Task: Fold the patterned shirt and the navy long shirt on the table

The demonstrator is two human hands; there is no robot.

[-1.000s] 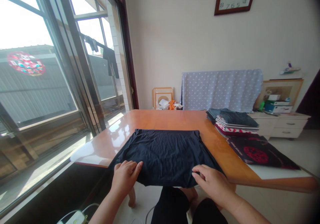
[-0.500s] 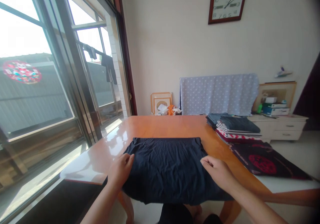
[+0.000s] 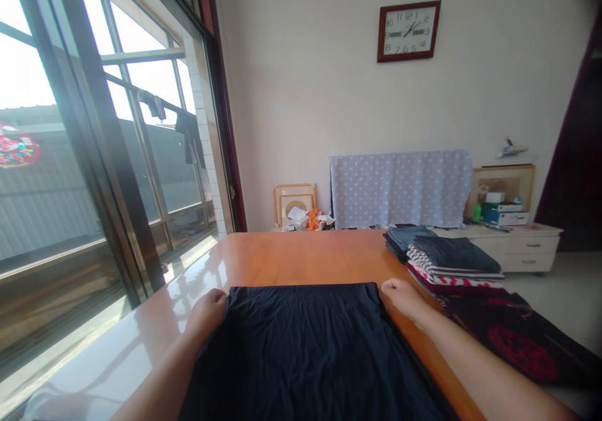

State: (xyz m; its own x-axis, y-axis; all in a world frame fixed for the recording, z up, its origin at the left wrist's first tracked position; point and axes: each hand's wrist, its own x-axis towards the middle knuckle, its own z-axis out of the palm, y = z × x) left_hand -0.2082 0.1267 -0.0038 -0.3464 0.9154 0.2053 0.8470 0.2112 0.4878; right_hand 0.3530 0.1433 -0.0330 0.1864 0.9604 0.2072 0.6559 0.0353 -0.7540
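Observation:
A dark navy cloth garment (image 3: 305, 352) lies spread over the near part of the wooden table, its straight waistband-like edge facing away from me and fine creases running down from it. Its lower part passes out of the frame. At the far left corner my left hand (image 3: 209, 308) is closed, gripping the cloth's edge. My right hand (image 3: 399, 297) is closed at the far right corner, with its fingertips by the end of the band. Whether the garment is a skirt or trousers cannot be made out.
Folded clothes (image 3: 454, 258) are stacked on the right of the wooden table (image 3: 301, 258), beside a dark bag with a red print (image 3: 522, 349). Glass doors (image 3: 94, 189) line the left. Behind stand a dotted cloth cover (image 3: 399, 189) and a white cabinet (image 3: 531, 251).
Both hands have moved from the garment's sides to its far corners. The garment appears flatter and larger, reaching past the bottom of the view. The view has shifted right and tilted up.

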